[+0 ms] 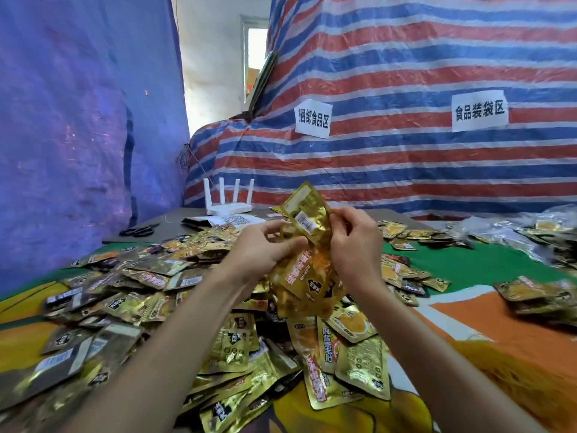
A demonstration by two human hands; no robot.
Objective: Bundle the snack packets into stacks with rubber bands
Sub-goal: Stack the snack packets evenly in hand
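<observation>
Curling round the snack packets: left hand, right hand.

left grip: bare | right grip: bare | forearms: bare, slender, reaching the lower frame edge

Both bare forearms come up from the bottom corners and meet mid-frame. The left hand grips a bunch of packets, thumb across the front. The right hand is just beside it, fingers curled, pinching the same bunch.
</observation>
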